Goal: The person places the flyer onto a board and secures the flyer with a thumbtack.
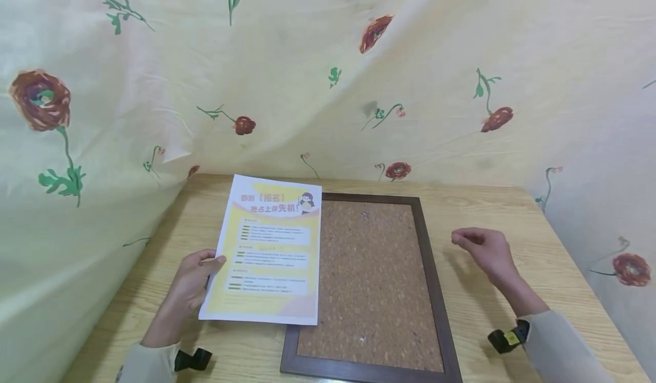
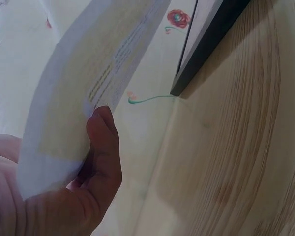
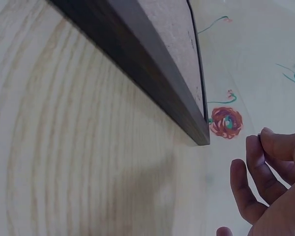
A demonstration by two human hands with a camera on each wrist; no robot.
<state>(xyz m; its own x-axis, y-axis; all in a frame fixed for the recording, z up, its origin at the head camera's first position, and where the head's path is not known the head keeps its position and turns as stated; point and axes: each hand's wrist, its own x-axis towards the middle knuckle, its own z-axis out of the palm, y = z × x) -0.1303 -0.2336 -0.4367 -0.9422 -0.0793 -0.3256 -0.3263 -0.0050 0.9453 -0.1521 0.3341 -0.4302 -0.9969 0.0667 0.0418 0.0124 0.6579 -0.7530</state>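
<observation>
- The left hand (image 1: 192, 275) holds a printed sheet (image 1: 271, 258) by its left edge, the thumb on the printed face and the fingers behind.
- Seen from the head, the sheet covers the left part of a cork board (image 1: 376, 292) and reaches past it on that side; whether the two touch is hard to tell.
- The sheet is upright to the viewer — pink headline at the top, a small cartoon figure near the upper right corner, blocks of text on yellow below. The left wrist view shows it bowed near the grip.
- The board lies on the desk (image 1: 533, 246), its dark frame (image 1: 430, 269) showing along the right side, the bottom and part of the top.
- The right hand (image 1: 487, 252) is raised to the right of the board, apart from it, with thumb and forefinger tips pressed together and the other fingers bent; I cannot tell whether something tiny sits between them.
- Both arms wear light sleeves (image 1: 564, 343), with a small dark device (image 1: 507, 339) at each wrist.
- Behind the desk hangs a pale cloth (image 1: 287, 58) — red flowers, green stems, soft folds.
</observation>
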